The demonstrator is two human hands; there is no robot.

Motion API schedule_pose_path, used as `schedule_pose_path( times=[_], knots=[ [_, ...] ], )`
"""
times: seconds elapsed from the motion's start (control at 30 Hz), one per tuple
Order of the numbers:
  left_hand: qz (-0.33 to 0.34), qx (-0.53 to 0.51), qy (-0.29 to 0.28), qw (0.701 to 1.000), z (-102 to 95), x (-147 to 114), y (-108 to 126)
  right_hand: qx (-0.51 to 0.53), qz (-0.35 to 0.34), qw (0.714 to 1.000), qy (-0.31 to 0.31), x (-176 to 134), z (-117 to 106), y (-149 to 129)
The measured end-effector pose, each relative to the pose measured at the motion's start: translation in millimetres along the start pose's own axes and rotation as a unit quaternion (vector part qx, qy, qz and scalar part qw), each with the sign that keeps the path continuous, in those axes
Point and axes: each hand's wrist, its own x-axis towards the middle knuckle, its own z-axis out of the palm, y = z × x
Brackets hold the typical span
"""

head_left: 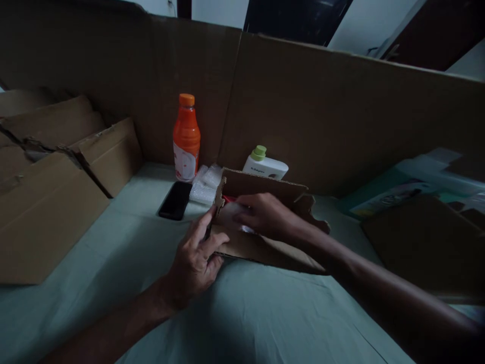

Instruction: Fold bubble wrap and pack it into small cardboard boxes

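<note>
Cardboard box [261, 247] sits open on the green sheet [250, 308]. I see left hand [197, 258] gripping its left end; right hand [265, 215] inside, fingers half-curled at a pale item [228, 218], can't tell if gripped.

Bare left hand [197, 260] gripping open brown cardboard box [261, 247], bare right hand [263, 213] inside at blurred whitish item [228, 215], tall orange plastic bottle [186, 139] upright beyond, flat black phone [175, 200] nearby

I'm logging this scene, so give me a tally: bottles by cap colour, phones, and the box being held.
Orange-capped bottle: 1
Green-capped bottle: 1
Phone: 1
Box held by the left hand: 1
Total: 4
</note>
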Motion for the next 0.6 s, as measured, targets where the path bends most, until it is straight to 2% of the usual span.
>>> schedule_pose_path(
  times=[0.07,0.17,0.3,0.37,0.6],
  knots=[
    [0.005,-0.004,0.004,1.0,0.1,1,-1,-0.052,0.016,0.995,-0.083,14,9,-9],
    [0.019,-0.005,0.011,1.0,-0.1,2,-2,-0.088,0.019,0.987,-0.136,28,7,-15],
    [0.024,-0.006,0.009,1.0,-0.4,3,-3,-0.101,-0.037,0.98,-0.167,36,-15,-15],
    [0.02,-0.008,0.008,1.0,-0.1,3,-4,-0.09,-0.043,0.979,-0.176,37,-18,-16],
    [-0.006,-0.029,0.011,0.999,3.1,0,-2,-0.063,-0.03,0.981,-0.182,43,14,-21]
  ],
)
